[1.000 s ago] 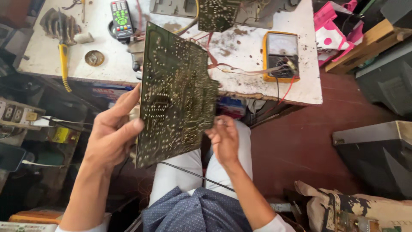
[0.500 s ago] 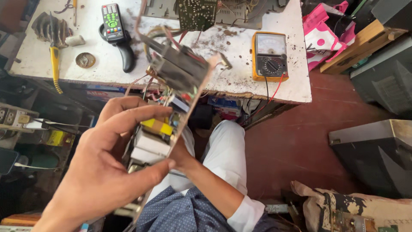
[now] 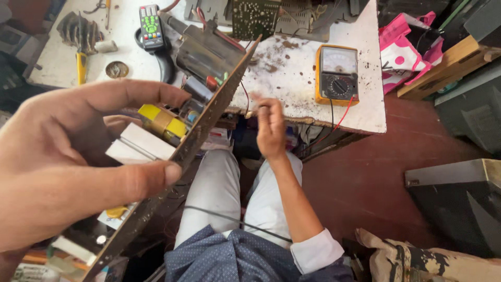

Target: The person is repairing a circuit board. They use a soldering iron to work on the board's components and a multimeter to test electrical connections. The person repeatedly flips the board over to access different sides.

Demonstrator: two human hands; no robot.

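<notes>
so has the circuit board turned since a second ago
Yes. The circuit board in the left hand has swung from solder side facing the camera to nearly edge-on, component side showing, judged against the yellow multimeter.

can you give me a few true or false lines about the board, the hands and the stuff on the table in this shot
1. The left hand holds the circuit board edge-on, its component side in view. True.
2. The right hand grips the board too. False: it is apart from the board, raised near the table edge.
3. A yellow multimeter lies on the table. True.
4. The remote control lies on the floor. False: it is on the table, near the far edge.
5. The table top is clean. False: it is speckled with brown stains.
</notes>
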